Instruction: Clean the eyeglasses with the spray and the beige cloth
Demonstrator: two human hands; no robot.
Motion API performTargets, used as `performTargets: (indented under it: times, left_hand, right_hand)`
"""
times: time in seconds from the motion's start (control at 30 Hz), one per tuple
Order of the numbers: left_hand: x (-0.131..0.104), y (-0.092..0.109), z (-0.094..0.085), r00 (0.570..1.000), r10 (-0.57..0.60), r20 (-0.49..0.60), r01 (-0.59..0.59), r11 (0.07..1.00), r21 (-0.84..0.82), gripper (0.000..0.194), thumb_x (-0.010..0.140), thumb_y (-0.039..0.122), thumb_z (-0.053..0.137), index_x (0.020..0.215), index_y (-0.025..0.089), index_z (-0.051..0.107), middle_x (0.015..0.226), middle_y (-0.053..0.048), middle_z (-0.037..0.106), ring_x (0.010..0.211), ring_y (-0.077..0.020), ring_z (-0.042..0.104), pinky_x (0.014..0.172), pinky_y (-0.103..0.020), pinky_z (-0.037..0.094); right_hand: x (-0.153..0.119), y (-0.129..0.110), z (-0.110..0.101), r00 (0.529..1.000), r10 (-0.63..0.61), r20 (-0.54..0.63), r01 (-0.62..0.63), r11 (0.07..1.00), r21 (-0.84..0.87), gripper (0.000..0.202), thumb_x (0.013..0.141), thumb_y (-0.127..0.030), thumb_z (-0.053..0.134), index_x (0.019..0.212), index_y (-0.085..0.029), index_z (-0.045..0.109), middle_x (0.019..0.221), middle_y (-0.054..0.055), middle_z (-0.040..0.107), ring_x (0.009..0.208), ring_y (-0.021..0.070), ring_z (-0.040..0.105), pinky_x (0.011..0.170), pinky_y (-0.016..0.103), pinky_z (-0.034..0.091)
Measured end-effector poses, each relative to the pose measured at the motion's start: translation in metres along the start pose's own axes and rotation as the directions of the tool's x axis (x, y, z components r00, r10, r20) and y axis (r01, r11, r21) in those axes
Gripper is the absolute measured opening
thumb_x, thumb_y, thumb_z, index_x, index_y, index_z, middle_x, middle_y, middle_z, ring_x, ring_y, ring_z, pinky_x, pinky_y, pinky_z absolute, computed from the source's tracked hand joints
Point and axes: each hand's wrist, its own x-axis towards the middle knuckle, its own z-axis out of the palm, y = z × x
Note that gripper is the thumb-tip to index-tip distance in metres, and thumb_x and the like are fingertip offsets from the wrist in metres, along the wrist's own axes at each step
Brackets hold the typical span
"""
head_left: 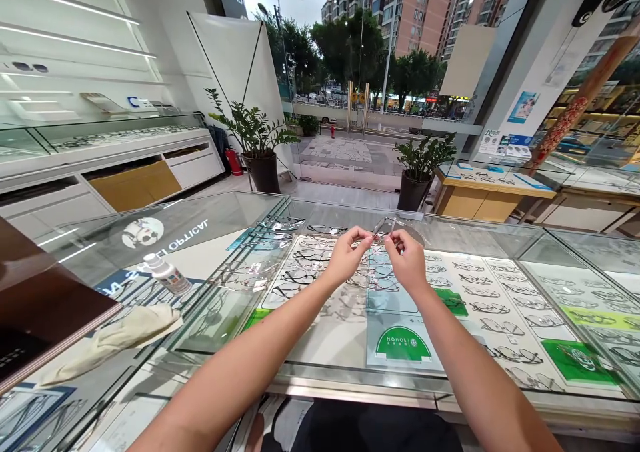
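Observation:
Above the glass display case (pixel 320 389), both of my hands hold one pair of thin-framed eyeglasses (pixel 379 226). My left hand (pixel 347 255) pinches it between thumb and fingertips on the left. On the other side, my right hand (pixel 406 259) grips it the same way, close to the left hand. Fingers cover part of the frame, and its thin outline blends with the glasses behind. Rows of eyeglasses (pixel 305 255) lie beneath my hands in the case. A green-and-white MOHOE card (pixel 404 343) is under my right forearm.
On the glass at left are a white spray bottle (pixel 167 275) and a crumpled beige cloth (pixel 117 339). A dark brown panel (pixel 45 299) stands at the left edge. Beyond the case are two potted plants (pixel 263 169) and a wooden display table (pixel 487 195).

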Motion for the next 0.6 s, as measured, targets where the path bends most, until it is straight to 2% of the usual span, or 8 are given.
performTargets:
  times: [0.17,0.3,0.4,0.47,0.6]
  left_hand:
    - [-0.001,-0.002,0.0,1.0,0.002,0.019,-0.002,1.0,0.01,0.036,0.093,0.055,0.071,0.096,0.019,0.068,0.105,-0.009,0.074,0.102,-0.0211,0.067,0.09,-0.035,0.055]
    - [-0.001,0.002,0.002,1.0,0.006,0.018,-0.007,0.999,0.033,0.035,0.094,0.053,0.07,0.095,0.018,0.068,0.104,-0.009,0.074,0.1,-0.021,0.067,0.087,-0.034,0.054]
    - [-0.002,0.006,0.003,0.999,0.008,0.035,-0.009,0.999,0.049,0.035,0.093,0.053,0.07,0.094,0.019,0.067,0.104,-0.009,0.074,0.1,-0.0211,0.067,0.085,-0.032,0.053]
    - [-0.004,0.008,0.005,0.999,0.003,0.053,-0.006,0.999,0.048,0.035,0.093,0.053,0.071,0.093,0.019,0.066,0.105,-0.009,0.074,0.101,-0.0215,0.068,0.084,-0.032,0.053]
    - [-0.004,0.007,0.005,0.999,0.004,0.035,-0.005,1.0,0.021,0.036,0.093,0.054,0.071,0.093,0.019,0.066,0.106,-0.01,0.076,0.105,-0.0226,0.069,0.087,-0.033,0.054]
  right_hand:
    - [0.001,0.003,0.0,0.999,0.032,0.039,-0.033,0.999,0.019,0.025,0.096,-0.043,0.059,0.081,-0.023,0.058,0.072,-0.002,0.058,0.06,0.0144,0.044,0.061,0.03,0.034]
    - [0.002,0.005,0.0,0.998,0.053,0.042,-0.053,0.998,0.013,0.023,0.095,-0.042,0.06,0.082,-0.023,0.059,0.075,-0.001,0.062,0.06,0.0148,0.045,0.061,0.03,0.036]
    - [0.002,0.006,0.0,0.998,0.067,0.021,-0.068,0.997,0.023,0.021,0.094,-0.038,0.058,0.106,-0.022,0.065,0.084,0.002,0.067,0.062,0.016,0.05,0.063,0.031,0.039]
    - [0.001,0.006,0.001,0.997,0.08,0.011,-0.08,0.996,0.031,0.033,0.093,-0.035,0.057,0.122,-0.021,0.062,0.087,0.002,0.067,0.063,0.0162,0.052,0.064,0.031,0.04]
    - [0.003,0.008,0.001,0.991,0.131,0.008,-0.131,0.988,0.078,0.049,0.091,-0.031,0.055,0.14,-0.021,0.051,0.079,-0.003,0.063,0.058,0.0155,0.049,0.061,0.031,0.039]
